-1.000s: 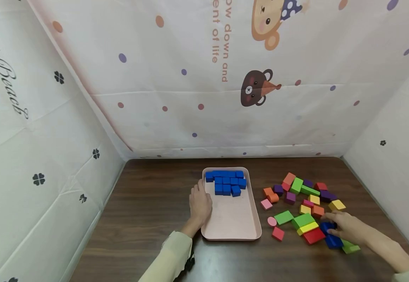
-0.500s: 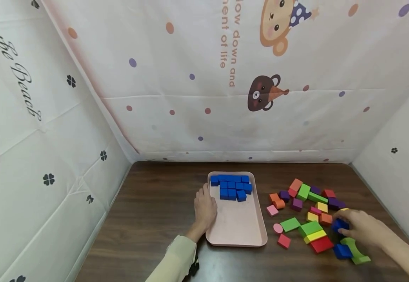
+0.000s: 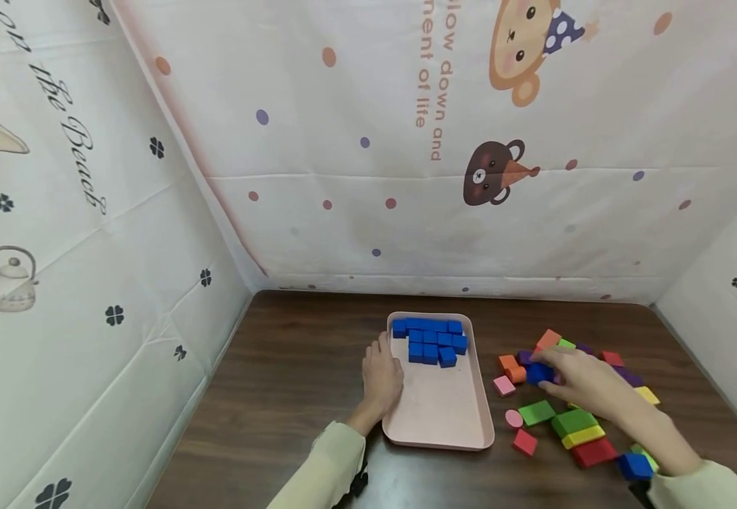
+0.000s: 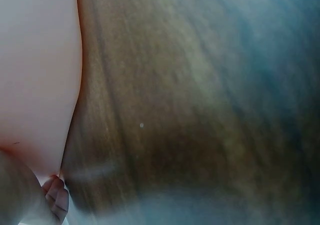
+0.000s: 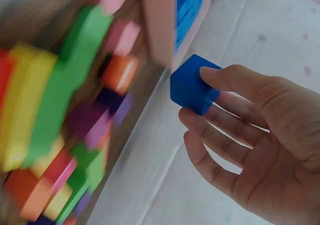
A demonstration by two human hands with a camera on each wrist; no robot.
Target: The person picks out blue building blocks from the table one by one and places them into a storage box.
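Observation:
My right hand (image 3: 587,382) pinches a blue block (image 5: 192,82) between thumb and fingertips, raised over the loose blocks; its last fingers stay loosely bent. The pale pink tray (image 3: 438,413) holds blue cubes (image 3: 430,337) and a longer blue piece in rows at its far end. At the tray's left side, my left hand (image 3: 382,378) grips the rim, its fingers (image 4: 56,197) showing low in the left wrist view. Another blue block (image 3: 635,466) lies near the right forearm.
Right of the tray lie several coloured blocks, among them a green block (image 3: 574,422), a red block (image 3: 595,452), a pink disc (image 3: 514,418) and an orange cylinder (image 3: 516,374). Printed white cloth (image 3: 317,233) encloses the brown table (image 3: 292,382) on its back and sides.
My right hand has picked up the blue block from the pile's right side and carried it left toward the tray. The left hand stays at the tray; the head view has shifted slightly.

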